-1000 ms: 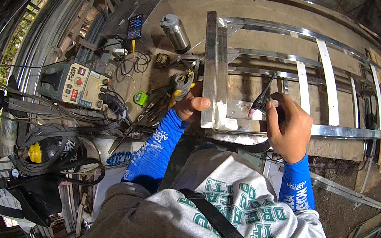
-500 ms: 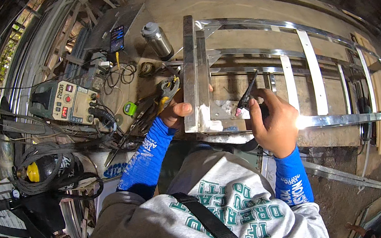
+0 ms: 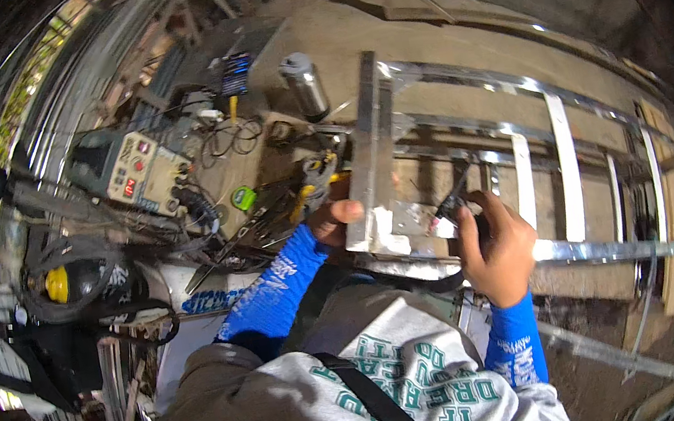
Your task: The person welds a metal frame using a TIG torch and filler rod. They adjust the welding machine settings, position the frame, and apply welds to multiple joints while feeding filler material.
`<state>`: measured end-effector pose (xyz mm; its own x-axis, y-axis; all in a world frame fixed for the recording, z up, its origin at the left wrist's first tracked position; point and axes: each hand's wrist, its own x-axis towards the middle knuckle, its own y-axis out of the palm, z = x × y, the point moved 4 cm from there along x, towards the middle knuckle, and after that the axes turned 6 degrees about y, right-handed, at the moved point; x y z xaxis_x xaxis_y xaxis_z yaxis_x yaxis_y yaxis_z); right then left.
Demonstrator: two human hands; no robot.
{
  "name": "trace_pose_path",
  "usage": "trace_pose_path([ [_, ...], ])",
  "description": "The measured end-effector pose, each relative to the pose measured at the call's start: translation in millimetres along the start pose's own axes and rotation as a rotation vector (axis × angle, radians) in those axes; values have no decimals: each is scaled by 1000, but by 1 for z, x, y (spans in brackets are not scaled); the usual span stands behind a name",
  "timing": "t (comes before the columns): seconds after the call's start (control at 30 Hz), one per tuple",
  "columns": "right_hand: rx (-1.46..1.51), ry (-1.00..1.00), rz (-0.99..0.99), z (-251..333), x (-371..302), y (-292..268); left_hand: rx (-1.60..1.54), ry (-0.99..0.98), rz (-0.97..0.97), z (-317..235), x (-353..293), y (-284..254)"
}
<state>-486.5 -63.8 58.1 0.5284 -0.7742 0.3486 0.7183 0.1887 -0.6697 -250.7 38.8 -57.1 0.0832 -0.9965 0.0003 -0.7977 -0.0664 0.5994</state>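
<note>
A shiny metal frame (image 3: 377, 129) of square tubing with flat cross strips lies before me on the bench. My left hand (image 3: 333, 221) is closed on the near left corner of its end bar, thumb on top; the other fingers are mostly hidden behind the bar. Inside that corner, my right hand (image 3: 499, 248) pinches a black TIG welding torch (image 3: 459, 191) with a pinkish nozzle. The torch's thin black end points up and away, and motion blurs it a little.
Left of the frame lie yellow-and-grey pliers (image 3: 309, 187) and a green tape measure (image 3: 243, 198). Further left stand a welding machine (image 3: 139, 176), cables and a dark cylinder with a yellow part (image 3: 58, 285). A steel bottle (image 3: 305, 90) and a phone (image 3: 236, 74) are behind.
The view has shifted, so the frame and bench things appear lower and slightly right. Both hands keep their grips; the right hand with the torch sits a little closer to the frame's near left corner.
</note>
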Motion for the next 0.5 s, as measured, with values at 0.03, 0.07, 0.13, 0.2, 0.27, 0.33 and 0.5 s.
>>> trace_pose_path([
  [0.03, -3, -18, -8, 1, -1, 0, 23, 8, 0, -1, 2, 5],
  [0.07, -6, -35, -15, 1, -1, 0, 46, 15, -1, -3, 4, 8],
  [0.13, -10, -62, -32, 2, -2, -2, 21, -4, 16, 0, 4, 8],
  [0.2, 28, 30, 22, 2, -3, 0, -12, 13, 54, -5, -2, 10],
  [0.27, -8, 129, 110, 1, 3, 0, 9, 35, 54, -6, 1, 10],
  [0.33, -99, 243, 244, -4, 10, 1, 23, 33, 47, -4, -2, 9],
  [0.5, -185, 163, 478, -14, 25, 6, 43, 47, -12, -7, 2, 15],
])
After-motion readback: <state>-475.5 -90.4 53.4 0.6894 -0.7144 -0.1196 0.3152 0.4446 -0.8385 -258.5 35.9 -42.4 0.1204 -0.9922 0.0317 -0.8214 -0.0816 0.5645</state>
